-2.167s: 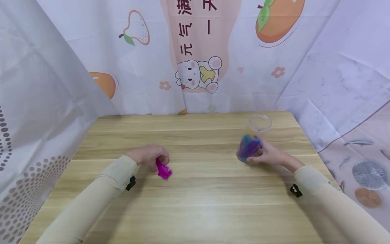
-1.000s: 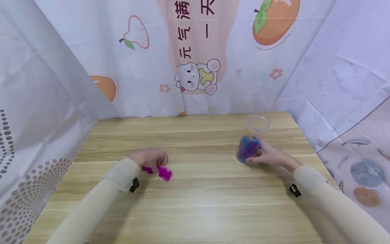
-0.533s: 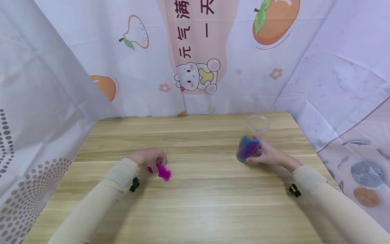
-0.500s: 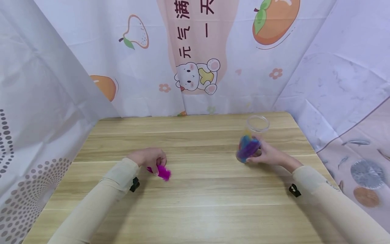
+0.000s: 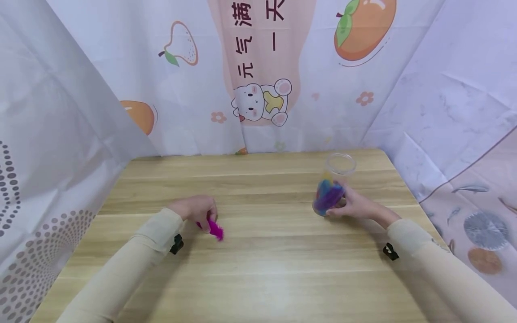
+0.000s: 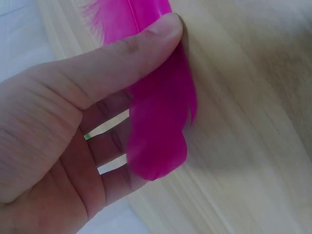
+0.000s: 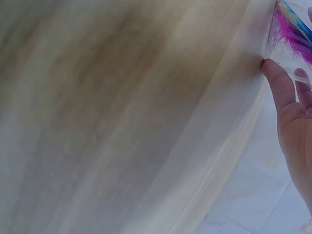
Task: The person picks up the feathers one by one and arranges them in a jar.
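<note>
In the head view my left hand [image 5: 198, 208] is over the left half of the table, pinching a magenta feather [image 5: 216, 230]. Seen from the left wrist, the thumb lies across the feather [image 6: 158, 131], whose rounded end points down over the fingers; its other end leaves the frame. On the right side, my right hand [image 5: 356, 204] grips the lower part of a clear plastic cup [image 5: 341, 174]. Blue, purple and yellow feathers [image 5: 325, 195] show through its wall. The right wrist view catches only part of the right hand [image 7: 292, 122] beside magenta and blue feathers [image 7: 295, 31].
Both hands work over a wood-grain table [image 5: 262, 269]. White printed curtains [image 5: 181, 89] hang behind it and at both sides. A dark clip [image 5: 176, 244] shows at the left wrist, and another black clip [image 5: 390, 252] at the right.
The magenta feather has turned in my left fingers, its frayed end now angled more downward, and the left hand has shifted slightly left. The right hand and cup stay in place.
</note>
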`<state>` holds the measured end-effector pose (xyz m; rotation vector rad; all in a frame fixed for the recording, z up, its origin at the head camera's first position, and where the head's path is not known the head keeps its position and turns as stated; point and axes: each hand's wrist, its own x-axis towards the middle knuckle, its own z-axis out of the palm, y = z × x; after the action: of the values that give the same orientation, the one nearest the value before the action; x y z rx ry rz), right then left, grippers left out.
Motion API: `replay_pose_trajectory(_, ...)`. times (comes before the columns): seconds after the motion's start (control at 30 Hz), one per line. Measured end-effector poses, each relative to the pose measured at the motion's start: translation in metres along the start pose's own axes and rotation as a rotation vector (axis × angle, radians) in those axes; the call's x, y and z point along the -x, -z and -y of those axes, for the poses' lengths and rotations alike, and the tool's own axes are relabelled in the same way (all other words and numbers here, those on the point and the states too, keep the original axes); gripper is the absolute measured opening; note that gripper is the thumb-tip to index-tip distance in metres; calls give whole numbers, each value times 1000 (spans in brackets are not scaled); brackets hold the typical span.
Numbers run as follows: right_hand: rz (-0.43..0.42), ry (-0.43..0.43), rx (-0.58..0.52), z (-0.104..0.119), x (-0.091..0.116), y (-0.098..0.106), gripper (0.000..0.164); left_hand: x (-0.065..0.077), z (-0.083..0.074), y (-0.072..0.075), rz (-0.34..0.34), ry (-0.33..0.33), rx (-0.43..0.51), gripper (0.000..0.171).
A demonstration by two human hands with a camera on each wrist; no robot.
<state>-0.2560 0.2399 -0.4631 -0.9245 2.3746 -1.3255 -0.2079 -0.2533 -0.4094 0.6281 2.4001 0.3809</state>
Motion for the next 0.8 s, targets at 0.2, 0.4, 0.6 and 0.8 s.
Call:
replay_pose_trajectory(0.2, -7, 2, 13, 0, 0, 1, 93, 1, -10, 0, 1, -29, -41, 19)
replay_pose_trajectory(0.4, -2, 6, 15, 0, 0, 0, 92, 4, -15, 0, 10, -53, -25, 17)
replay_pose_trajectory(0.6, -5, 11, 17, 1, 0, 1, 96, 1, -19, 8, -69, -101, -65, 13)
replay_pose_trajectory(0.8, -7, 2, 12, 1, -1, 1, 97, -6, -33, 20, -130, -197, 14, 12)
